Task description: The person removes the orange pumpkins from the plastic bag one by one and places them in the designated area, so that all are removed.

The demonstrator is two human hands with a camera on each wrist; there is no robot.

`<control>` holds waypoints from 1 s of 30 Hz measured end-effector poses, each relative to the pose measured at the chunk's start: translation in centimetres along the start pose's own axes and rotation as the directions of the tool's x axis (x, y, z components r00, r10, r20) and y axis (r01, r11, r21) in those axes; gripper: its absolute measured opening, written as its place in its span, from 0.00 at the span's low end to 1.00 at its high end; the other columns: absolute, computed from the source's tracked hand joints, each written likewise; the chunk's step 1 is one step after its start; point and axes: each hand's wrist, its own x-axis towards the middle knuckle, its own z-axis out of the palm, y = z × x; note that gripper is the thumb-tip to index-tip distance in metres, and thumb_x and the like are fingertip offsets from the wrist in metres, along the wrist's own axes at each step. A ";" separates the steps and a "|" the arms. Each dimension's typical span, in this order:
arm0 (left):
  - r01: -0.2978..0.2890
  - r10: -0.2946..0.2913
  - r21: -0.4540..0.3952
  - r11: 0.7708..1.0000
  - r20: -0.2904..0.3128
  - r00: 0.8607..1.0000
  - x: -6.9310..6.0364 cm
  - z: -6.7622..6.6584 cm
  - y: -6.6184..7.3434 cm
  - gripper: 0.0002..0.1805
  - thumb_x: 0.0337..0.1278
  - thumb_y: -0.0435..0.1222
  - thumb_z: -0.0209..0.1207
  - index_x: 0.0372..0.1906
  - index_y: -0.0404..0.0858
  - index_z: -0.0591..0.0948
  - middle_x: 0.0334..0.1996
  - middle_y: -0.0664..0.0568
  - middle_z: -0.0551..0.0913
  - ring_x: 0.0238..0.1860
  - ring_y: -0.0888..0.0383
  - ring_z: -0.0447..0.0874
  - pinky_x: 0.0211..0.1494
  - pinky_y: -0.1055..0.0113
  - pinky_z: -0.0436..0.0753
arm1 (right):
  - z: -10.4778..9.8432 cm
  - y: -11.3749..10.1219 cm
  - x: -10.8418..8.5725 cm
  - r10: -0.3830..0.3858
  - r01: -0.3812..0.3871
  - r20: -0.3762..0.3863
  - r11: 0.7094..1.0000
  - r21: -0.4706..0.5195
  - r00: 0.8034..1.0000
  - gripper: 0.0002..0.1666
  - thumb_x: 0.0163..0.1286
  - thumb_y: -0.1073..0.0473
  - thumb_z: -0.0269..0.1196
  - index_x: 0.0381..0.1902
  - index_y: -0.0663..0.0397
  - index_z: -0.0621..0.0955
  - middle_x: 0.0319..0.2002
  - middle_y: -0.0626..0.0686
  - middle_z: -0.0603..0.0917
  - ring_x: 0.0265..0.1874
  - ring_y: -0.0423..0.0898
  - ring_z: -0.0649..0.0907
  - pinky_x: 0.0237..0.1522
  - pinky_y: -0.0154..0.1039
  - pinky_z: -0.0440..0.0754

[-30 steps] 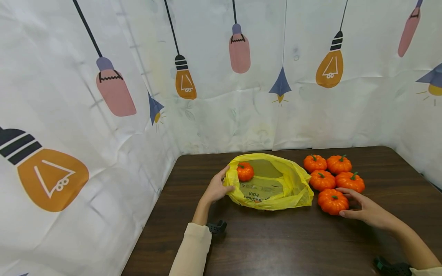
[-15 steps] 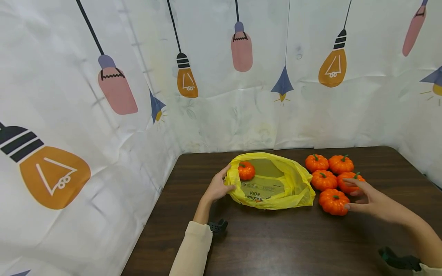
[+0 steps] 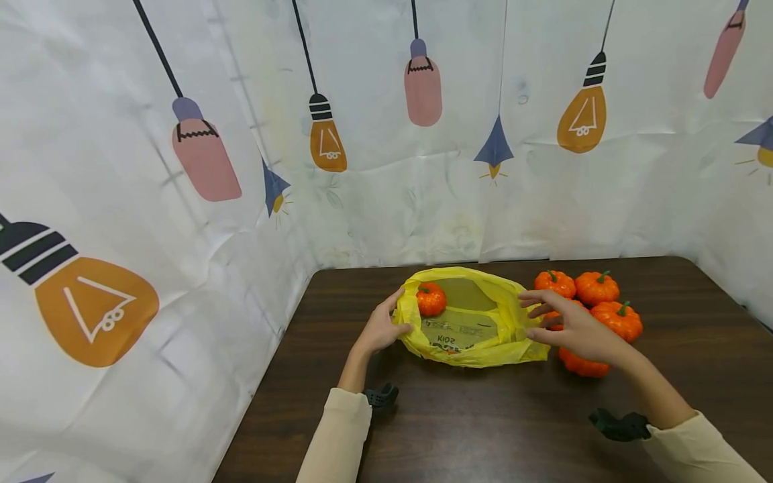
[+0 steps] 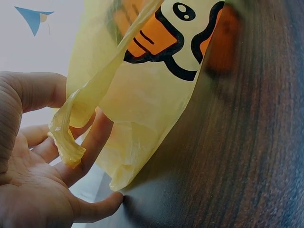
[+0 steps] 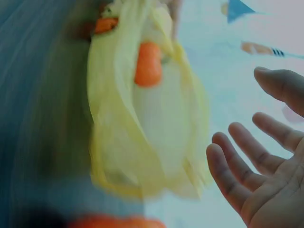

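A yellow plastic bag (image 3: 519,329) lies on the table with its mouth spread open, one small orange pumpkin (image 3: 431,299) inside at the left. My left hand (image 3: 379,327) holds the bag's left edge; the left wrist view shows that hand's fingers (image 4: 97,137) about the bag's crumpled rim. Over the bag's right edge is my right hand (image 3: 576,327), fingers spread and holding nothing. Several more pumpkins (image 3: 596,288) sit in a cluster to the right of the bag, two of them partly hidden by the right hand.
The dark wooden table (image 3: 483,422) stands against a white curtain (image 3: 386,215) printed with hanging lamps, behind and at the left. Black bands (image 3: 619,425) sit on both wrists.
My right hand has moved left from the front pumpkin at the right to the bag's right edge, carrying nothing. The left hand stays on the bag, and the pumpkins keep their places.
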 end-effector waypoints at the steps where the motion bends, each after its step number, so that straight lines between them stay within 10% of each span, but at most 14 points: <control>1: 0.000 0.000 0.002 1.000 0.000 1.000 0.0 0.0 0.0 0.49 0.58 0.28 0.65 0.83 0.47 0.56 0.79 0.39 0.61 0.54 0.48 0.85 0.46 0.61 0.88 | 0.7 0.0 0.7 -0.002 0.002 0.018 1.000 0.017 1.000 0.35 0.71 0.53 0.69 0.71 0.50 0.71 0.64 0.58 0.77 0.57 0.52 0.81 0.52 0.40 0.85; 10: -0.002 0.003 -0.003 1.000 0.013 1.000 0.2 0.0 -0.1 0.50 0.59 0.28 0.65 0.83 0.44 0.53 0.79 0.35 0.59 0.54 0.47 0.84 0.45 0.59 0.88 | 7.0 0.8 6.2 0.026 -0.045 0.132 0.990 0.137 0.991 0.34 0.72 0.54 0.67 0.71 0.55 0.71 0.65 0.65 0.75 0.60 0.65 0.79 0.58 0.56 0.82; 30: 0.000 0.000 0.043 0.999 0.005 1.000 -0.1 -0.1 0.0 0.48 0.59 0.32 0.66 0.82 0.48 0.56 0.81 0.44 0.58 0.72 0.39 0.70 0.52 0.57 0.86 | 13.5 2.2 14.6 0.251 -0.249 0.016 0.950 0.186 0.968 0.49 0.68 0.50 0.70 0.79 0.58 0.60 0.75 0.65 0.65 0.68 0.68 0.73 0.61 0.61 0.80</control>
